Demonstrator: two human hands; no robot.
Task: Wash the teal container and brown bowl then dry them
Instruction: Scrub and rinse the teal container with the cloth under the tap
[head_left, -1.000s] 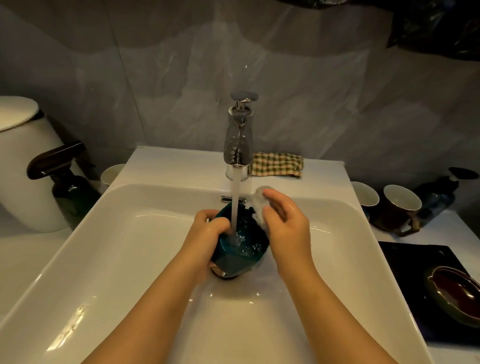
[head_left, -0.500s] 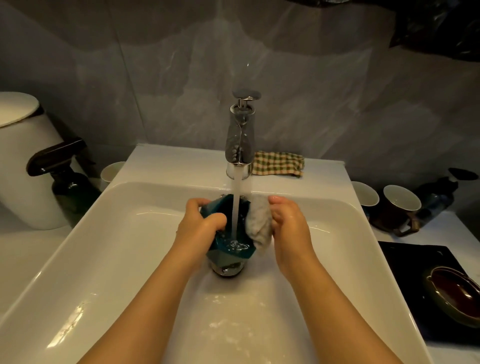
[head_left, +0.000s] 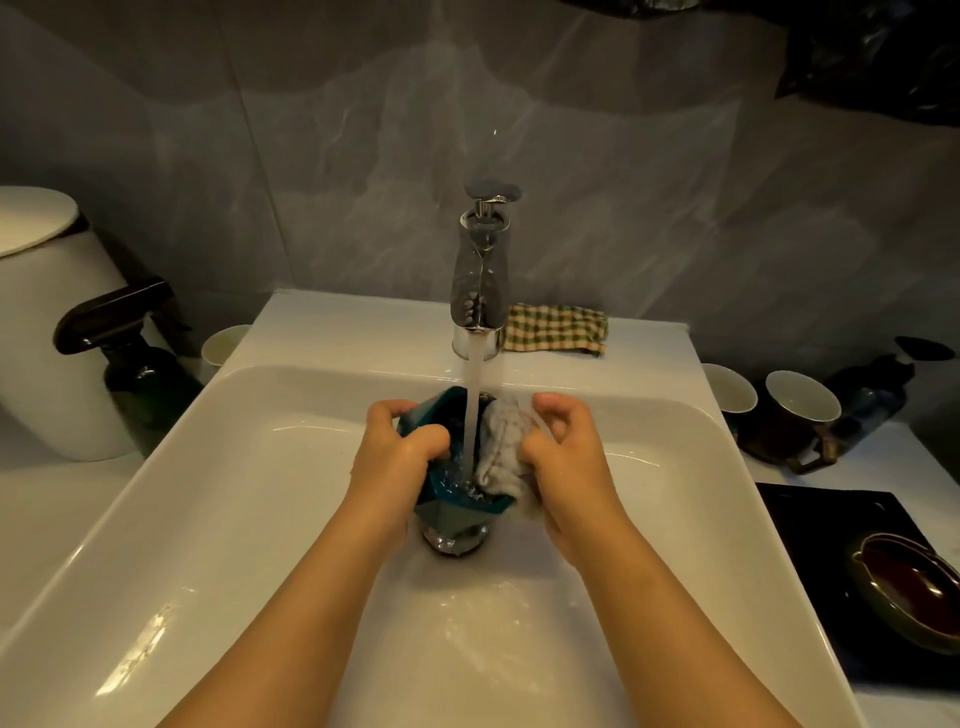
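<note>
Gripping teal container (head_left: 453, 512) rim w/ L hand (head_left: 397, 460), fingers curled; R hand (head_left: 569, 467) pinching cloth (head_left: 503, 452); wet, prob. slippery, stiff; best held by rim.

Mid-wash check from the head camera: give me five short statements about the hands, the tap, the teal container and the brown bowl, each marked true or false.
1. Water from the chrome tap runs into the teal faceted container. True.
2. The left hand grips the container's rim. True.
3. The right hand holds nothing. False: it holds a grey cloth against the container.
4. The brown glazed bowl sits in the white sink. False: it rests on the black mat to the right of the sink.
5. A green checked cloth lies on the sink's ledge beside the tap. True.
</note>
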